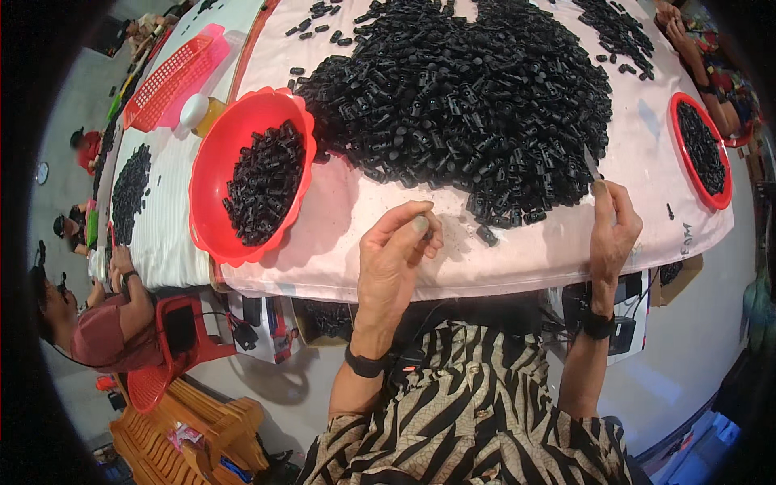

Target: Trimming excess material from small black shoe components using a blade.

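Left hand (396, 246) hovers over the pale pink cloth-covered table (525, 259), thumb and forefinger pinched shut on something too small to tell, while the right hand (613, 226) grips a thin grey blade (592, 168) tip-up against the big heap of small black plastic parts (461, 97), handy for picking. The scalloped red plastic bowl (212, 190), part-filled, sits left within reach; bare cloth runs along the near edge.
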{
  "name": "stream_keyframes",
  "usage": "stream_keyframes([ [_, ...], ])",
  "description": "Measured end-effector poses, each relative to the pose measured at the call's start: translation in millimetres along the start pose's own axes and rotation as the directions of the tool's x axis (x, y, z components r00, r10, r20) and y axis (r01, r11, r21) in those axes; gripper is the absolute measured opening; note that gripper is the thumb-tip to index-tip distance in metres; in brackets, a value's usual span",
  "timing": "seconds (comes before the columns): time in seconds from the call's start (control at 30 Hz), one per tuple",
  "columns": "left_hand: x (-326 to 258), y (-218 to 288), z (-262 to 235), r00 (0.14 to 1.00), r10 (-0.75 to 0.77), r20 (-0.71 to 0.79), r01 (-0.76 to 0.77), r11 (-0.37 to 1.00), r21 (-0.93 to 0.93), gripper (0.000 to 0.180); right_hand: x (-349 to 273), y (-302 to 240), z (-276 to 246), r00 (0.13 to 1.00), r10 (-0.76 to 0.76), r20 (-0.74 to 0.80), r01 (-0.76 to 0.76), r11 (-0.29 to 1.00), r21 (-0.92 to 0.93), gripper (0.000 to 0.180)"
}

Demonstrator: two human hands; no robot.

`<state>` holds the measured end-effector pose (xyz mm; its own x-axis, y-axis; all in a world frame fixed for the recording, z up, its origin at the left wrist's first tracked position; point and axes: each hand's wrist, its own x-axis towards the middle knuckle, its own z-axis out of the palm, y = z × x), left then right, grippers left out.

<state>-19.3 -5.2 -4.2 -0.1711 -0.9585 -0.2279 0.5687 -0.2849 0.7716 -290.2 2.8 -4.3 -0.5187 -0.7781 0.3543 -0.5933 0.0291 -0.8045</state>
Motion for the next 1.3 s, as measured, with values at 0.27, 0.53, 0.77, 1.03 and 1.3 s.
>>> stream_keyframes([
  [0.27, 1.0, -1.6, -1.4, 0.999, -0.011, 0.035, 0.011, 1.000, -0.023, 0.032, -0.2, 7.6, -3.5, 0.987, -0.117, -0.108, 0.123, 0.991, 0.052, 0.017],
  [0.53, 2.7, 5.4, 0.3, 0.998, -0.047, 0.031, 0.048, 0.998, -0.033, 0.030, -29.4, -32.1, 15.1, 0.949, -0.251, 0.191, 0.243, 0.968, 0.065, 0.010],
  [0.77, 10.6, 4.1, -3.6, 0.997, -0.063, 0.045, 0.065, 0.997, -0.050, 0.029, -45.2, -54.6, 48.9, 0.805, -0.461, 0.374, 0.372, 0.883, 0.287, 0.024],
  [1.03, 7.8, 6.6, -3.1, 0.993, -0.114, 0.023, 0.114, 0.993, -0.028, 0.032, -46.0, -55.7, 59.0, 0.760, -0.503, 0.412, 0.418, 0.863, 0.281, 0.026],
  [1.3, 5.7, 6.5, -6.9, 0.987, -0.140, 0.073, 0.143, 0.989, -0.033, 0.032, -46.6, -56.0, 58.7, 0.741, -0.505, 0.442, 0.432, 0.863, 0.263, 0.025],
])
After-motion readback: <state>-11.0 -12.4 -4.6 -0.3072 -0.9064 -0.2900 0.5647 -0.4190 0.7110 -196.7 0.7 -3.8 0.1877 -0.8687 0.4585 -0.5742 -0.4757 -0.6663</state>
